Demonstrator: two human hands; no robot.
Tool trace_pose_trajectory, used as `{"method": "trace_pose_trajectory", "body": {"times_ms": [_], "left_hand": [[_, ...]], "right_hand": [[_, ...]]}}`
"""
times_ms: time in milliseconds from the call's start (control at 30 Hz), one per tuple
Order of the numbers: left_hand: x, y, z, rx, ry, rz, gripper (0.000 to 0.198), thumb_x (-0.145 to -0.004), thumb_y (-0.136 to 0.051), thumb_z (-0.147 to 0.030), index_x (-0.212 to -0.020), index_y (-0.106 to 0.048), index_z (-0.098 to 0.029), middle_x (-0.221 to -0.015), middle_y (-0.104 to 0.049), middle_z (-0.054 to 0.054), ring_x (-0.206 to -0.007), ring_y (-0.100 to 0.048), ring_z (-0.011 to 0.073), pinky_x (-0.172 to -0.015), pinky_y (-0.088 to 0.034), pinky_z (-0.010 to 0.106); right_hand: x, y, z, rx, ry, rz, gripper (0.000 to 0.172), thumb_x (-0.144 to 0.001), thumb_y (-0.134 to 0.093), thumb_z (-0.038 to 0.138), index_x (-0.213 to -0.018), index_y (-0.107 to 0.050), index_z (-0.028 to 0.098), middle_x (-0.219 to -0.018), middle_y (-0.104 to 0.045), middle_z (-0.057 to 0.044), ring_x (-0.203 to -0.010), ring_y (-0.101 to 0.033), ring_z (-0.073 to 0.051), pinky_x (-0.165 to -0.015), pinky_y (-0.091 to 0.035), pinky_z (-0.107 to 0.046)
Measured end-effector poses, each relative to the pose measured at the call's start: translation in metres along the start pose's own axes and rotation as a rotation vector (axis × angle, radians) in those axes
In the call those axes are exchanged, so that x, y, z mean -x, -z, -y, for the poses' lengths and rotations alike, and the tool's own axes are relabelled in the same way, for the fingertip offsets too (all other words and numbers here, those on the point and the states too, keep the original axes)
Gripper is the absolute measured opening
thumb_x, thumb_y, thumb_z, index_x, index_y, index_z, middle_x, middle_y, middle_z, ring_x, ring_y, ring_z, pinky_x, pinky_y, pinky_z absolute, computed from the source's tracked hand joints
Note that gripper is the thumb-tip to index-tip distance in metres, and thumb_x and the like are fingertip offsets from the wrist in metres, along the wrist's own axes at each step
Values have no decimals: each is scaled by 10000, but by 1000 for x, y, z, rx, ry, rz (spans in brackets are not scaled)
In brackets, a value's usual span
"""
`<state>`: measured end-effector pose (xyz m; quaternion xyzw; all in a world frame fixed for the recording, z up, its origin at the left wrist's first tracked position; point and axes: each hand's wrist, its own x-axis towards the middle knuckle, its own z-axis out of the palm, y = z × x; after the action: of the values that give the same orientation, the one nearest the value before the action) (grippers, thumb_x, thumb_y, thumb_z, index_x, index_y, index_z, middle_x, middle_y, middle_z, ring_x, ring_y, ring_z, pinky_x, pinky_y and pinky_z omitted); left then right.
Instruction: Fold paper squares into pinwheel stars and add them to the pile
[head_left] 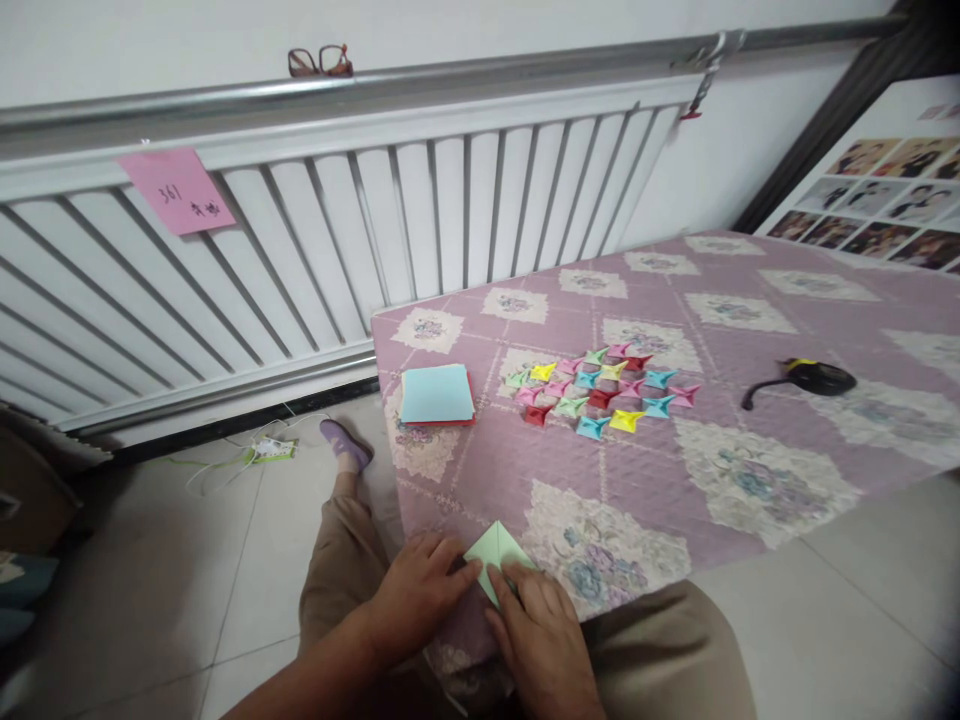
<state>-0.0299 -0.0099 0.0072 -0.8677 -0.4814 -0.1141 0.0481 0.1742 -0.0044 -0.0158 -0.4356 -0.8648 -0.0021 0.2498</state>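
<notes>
A light green folded sheet of paper (497, 545) lies near the close corner of the table, one point facing away from me and a crease running down its middle. My left hand (421, 592) holds its left corner, with thumb and forefinger close together there. My right hand (541, 625) presses on the right and lower part with bent fingers, hiding much of that side. Farther up the table stand several small folded paper pieces (602, 398) in pink, yellow, blue, green and red, set in slanting rows. A stack of square paper (438, 393), light blue on top, lies to their left.
The table has a purple floral cloth (480, 470). A black object with a thin stem (821, 378) lies at right, near a photo board (885, 190). Behind are a white radiator (420, 210) and a pipe with glasses (321, 62). Cables and a power strip (271, 450) lie on the floor.
</notes>
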Motion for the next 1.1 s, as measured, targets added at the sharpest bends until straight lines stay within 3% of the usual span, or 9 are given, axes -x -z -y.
{"method": "trace_pose_trajectory", "body": {"times_ms": [400,567,667,767,933,1100], "left_hand": [[4,11,8,1,82,127,308,-892,-566,-228,-1198,-546,-261,-1024,-572,54,-894,-528,222,-737,-483,369],[-1,5,-16,37,165,-66,283,-919,-469,-183,-1188,-560,-193,-1120,-586,80,-1007,-532,231,-887,-458,393],[-3,-4,-38,65,119,-137,335,-930,-456,-263,-1245,-525,-172,-1166,-596,78,-1088,-520,232,-949,-427,372],[-1,-11,-52,54,196,-68,380,-919,-487,-349,-1263,-516,-192,-1190,-606,62,-1092,-531,229,-954,-417,368],[8,-15,-53,36,182,21,550,-888,-513,-484,-1361,-431,-215,-1292,-554,73,-1174,-478,240,-1021,-333,393],[13,-18,-50,1,92,-18,782,-772,-546,-687,-1418,-355,-288,-1351,-498,92,-1201,-442,288,-1002,-313,441]], "right_hand": [[-3,4,2,-1,-5,-3,282,-860,-588,288,-1139,-602,251,-1037,-656,-35,-950,-573,-220,-883,-388,-372],[-1,2,6,-10,-49,14,310,-827,-620,236,-1136,-605,250,-1050,-650,-33,-968,-560,-225,-900,-382,-380],[2,-4,7,-30,-82,2,278,-813,-622,222,-1090,-623,251,-1034,-657,-29,-970,-559,-221,-937,-363,-388],[4,-9,7,-26,-79,-17,264,-808,-618,221,-1070,-625,251,-1043,-666,-27,-983,-563,-216,-976,-330,-392],[6,-3,1,30,-32,-40,249,-854,-552,234,-1095,-604,267,-1075,-675,-16,-1022,-566,-209,-1003,-272,-408],[16,8,-20,101,72,-11,349,-838,-508,212,-1177,-574,260,-1151,-660,-11,-1077,-559,-207,-984,-290,-393]]}}
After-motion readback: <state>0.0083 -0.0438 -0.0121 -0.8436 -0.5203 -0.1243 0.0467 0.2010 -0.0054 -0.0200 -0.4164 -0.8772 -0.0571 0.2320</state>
